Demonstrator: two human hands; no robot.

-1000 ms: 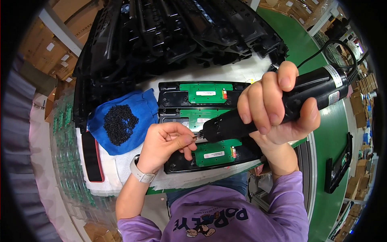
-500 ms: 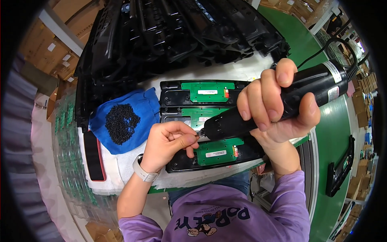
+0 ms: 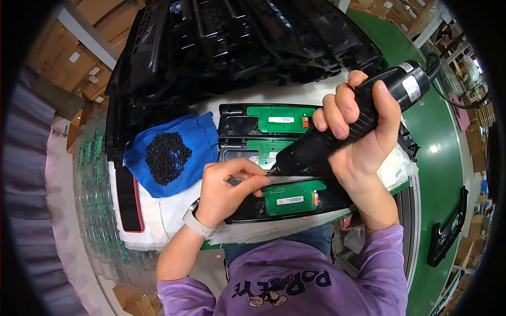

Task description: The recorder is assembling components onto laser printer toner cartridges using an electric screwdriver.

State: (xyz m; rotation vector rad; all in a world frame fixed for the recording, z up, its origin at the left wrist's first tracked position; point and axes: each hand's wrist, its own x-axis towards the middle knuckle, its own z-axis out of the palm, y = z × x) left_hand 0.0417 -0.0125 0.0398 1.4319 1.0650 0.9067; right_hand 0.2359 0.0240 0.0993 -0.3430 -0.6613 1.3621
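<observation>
My right hand point(image 3: 363, 147) grips a black electric screwdriver point(image 3: 308, 152), its nose slanting down to the left. At its tip, the thumb and forefinger of my left hand point(image 3: 224, 192) are pinched together; what they hold there is too small to make out. Beneath and around them lie black plastic panels with green circuit boards: a near board point(image 3: 294, 198), a middle board point(image 3: 266, 145) partly hidden by the screwdriver, and a far board point(image 3: 284, 120). To the left, a blue cloth point(image 3: 203, 139) bears a heap of small black screws point(image 3: 166, 158).
A large stack of black plastic housings point(image 3: 237, 47) fills the far side. A red-edged phone point(image 3: 129, 203) lies at the left, beside stacked clear trays point(image 3: 97, 195) with green boards. Another black panel point(image 3: 448, 226) rests on the green surface at right. The screwdriver's coiled cord point(image 3: 434, 68) trails off right.
The screwdriver has swung slightly, its rear end moving left and away. My left fingers stay pinched at its tip. The whole view has shifted a little, with the table appearing further right.
</observation>
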